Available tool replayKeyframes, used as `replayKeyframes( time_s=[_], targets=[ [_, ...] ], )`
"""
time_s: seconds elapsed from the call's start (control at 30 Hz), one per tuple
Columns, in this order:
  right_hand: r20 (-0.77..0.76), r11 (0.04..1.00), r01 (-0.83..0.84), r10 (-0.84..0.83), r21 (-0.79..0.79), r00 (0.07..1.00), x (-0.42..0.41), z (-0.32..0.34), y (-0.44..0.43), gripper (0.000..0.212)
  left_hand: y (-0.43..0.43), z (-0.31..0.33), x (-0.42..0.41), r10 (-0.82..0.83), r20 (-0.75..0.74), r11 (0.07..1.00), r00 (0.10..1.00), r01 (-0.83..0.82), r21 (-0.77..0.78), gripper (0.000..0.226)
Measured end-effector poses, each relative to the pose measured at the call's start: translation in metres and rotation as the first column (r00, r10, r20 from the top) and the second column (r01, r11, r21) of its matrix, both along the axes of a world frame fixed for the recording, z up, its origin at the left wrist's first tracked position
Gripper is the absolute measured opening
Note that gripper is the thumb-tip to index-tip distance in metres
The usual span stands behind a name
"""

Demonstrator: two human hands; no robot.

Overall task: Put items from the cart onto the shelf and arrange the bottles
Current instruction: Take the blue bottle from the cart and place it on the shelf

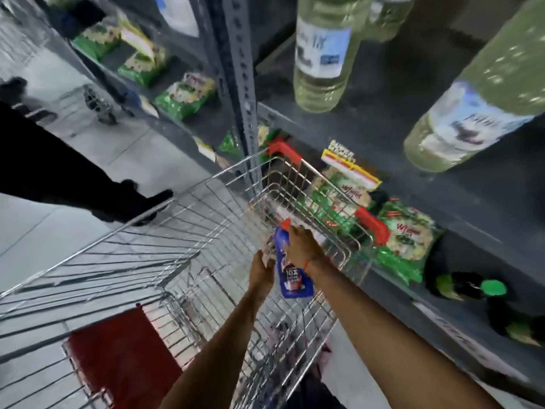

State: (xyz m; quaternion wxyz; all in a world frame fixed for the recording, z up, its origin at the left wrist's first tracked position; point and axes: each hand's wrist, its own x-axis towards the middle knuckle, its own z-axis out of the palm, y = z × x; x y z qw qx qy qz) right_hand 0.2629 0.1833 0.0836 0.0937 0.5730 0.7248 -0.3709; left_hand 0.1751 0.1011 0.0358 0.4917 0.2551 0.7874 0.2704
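Observation:
Both my arms reach down into the wire cart [224, 208], which stands against the dark metal shelf [383, 137]. My right hand [300, 246] is closed on the upper part of a blue bottle [290, 278] with a red cap, held inside the basket. My left hand [261, 268] is just left of that bottle, fingers curled around something small and pale that is too blurred to name. Two large clear bottles with pale yellowish liquid stand on the shelf above, one in the middle [324, 51] and one at the right [472, 113].
Green snack packets [410, 240] lie on the lower shelf beside the cart; more sit on the left bay [184, 95]. Dark bottles with green caps [469, 286] lie at lower right. A person in black [59, 172] stands at left. A red panel [118, 349] is on the cart's near end.

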Motion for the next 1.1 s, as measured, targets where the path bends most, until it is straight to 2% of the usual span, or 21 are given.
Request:
replayKeyframes(
  time_s=[0.07, 0.17, 0.27, 0.4, 0.5, 0.63, 0.73, 0.83, 0.93, 1.0, 1.1],
  targets=[
    [0.109, 0.993, 0.049, -0.037, -0.11, 0.993, 0.003, -0.025, 0.009, 0.054, 0.002, -0.029, 0.001, 0.003, 0.05, 0.996, 0.999, 0.001, -0.089, 0.022],
    [0.179, 0.929, 0.217, -0.169, -0.298, 0.969, 0.006, -0.049, 0.017, 0.035, 0.007, -0.056, 0.001, -0.009, 0.108, 0.986, 0.994, 0.027, -0.163, 0.03],
    [0.224, 0.845, 0.302, -0.222, -0.442, 0.949, 0.008, -0.061, 0.022, 0.031, 0.012, -0.071, 0.003, 0.11, 0.203, 0.974, 0.973, -0.066, -0.215, 0.027],
    [0.196, 0.766, 0.409, -0.36, -0.497, 0.912, 0.01, -0.069, 0.016, 0.034, 0.008, -0.08, 0.009, 0.211, 0.354, 0.96, 0.911, -0.125, -0.249, 0.023],
    [0.197, 0.749, 0.448, -0.405, -0.489, 0.893, 0.003, -0.068, 0.014, 0.034, 0.01, -0.081, 0.009, 0.347, 0.348, 0.924, 0.871, -0.255, -0.284, 0.029],
    [0.159, 0.801, 0.401, -0.37, -0.445, 0.915, -0.007, -0.055, 0.017, 0.036, 0.008, -0.068, -0.006, 0.461, 0.397, 0.884, 0.793, -0.373, -0.282, 0.035],
    [0.071, 0.831, 0.362, -0.368, -0.423, 0.927, -0.013, -0.032, 0.015, 0.035, 0.005, -0.036, -0.022, 0.465, 0.425, 0.885, 0.776, -0.42, -0.202, 0.034],
    [-0.152, 0.846, 0.353, -0.441, -0.4, 0.885, -0.019, 0.009, 0.011, 0.026, 0.001, 0.014, -0.038, 0.445, 0.5, 0.878, 0.743, -0.472, -0.08, 0.037],
    [-0.346, 0.91, 0.293, -0.387, -0.293, 0.855, -0.014, 0.06, 0.005, 0.028, -0.003, 0.077, -0.049, 0.4, 0.528, 0.864, 0.749, -0.501, 0.056, 0.037],
    [-0.445, 0.923, 0.295, -0.379, -0.248, 0.812, -0.005, 0.096, -0.001, 0.038, -0.006, 0.119, -0.052, 0.305, 0.543, 0.865, 0.782, -0.466, 0.185, 0.035],
    [-0.595, 0.905, 0.369, -0.42, -0.213, 0.686, 0.016, 0.156, -0.016, 0.048, -0.011, 0.18, -0.047, 0.083, 0.524, 0.836, 0.847, -0.346, 0.426, 0.029]
  ],
)
